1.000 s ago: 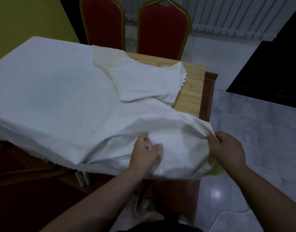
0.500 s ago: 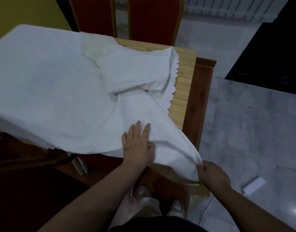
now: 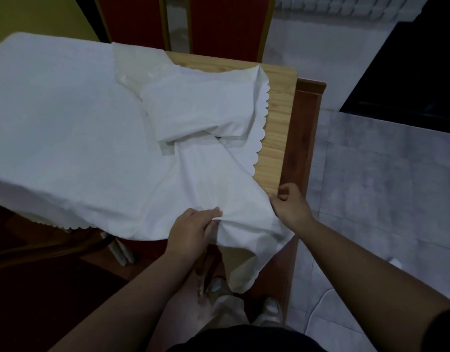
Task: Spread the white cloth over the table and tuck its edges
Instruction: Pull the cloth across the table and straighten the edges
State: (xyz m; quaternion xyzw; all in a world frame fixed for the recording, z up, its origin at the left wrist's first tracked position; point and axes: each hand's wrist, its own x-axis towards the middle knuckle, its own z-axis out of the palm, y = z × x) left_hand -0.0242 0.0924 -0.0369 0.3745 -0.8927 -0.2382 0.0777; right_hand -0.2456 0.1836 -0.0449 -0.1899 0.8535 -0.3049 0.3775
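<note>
The white cloth (image 3: 66,128) with a scalloped hem covers most of the wooden table (image 3: 277,128). Its far right part lies folded back on itself, leaving a strip of bare wood along the right side. At the near right corner my left hand (image 3: 193,231) pinches a fold of the cloth at the table's front edge. My right hand (image 3: 290,205) grips the cloth's side edge at the corner, fingers curled. Below the two hands a corner of the cloth hangs down toward my feet.
Two red chairs with gold frames (image 3: 226,24) stand behind the table. A yellow wall (image 3: 33,16) is at the far left. Grey tiled floor (image 3: 384,186) lies to the right, with a dark opening (image 3: 422,72) beyond. My shoes (image 3: 269,308) show beneath the table's corner.
My right hand rose from below the corner to the table's edge, pulling the cloth up. My left hand went from lying flat on the cloth to pinching a fold.
</note>
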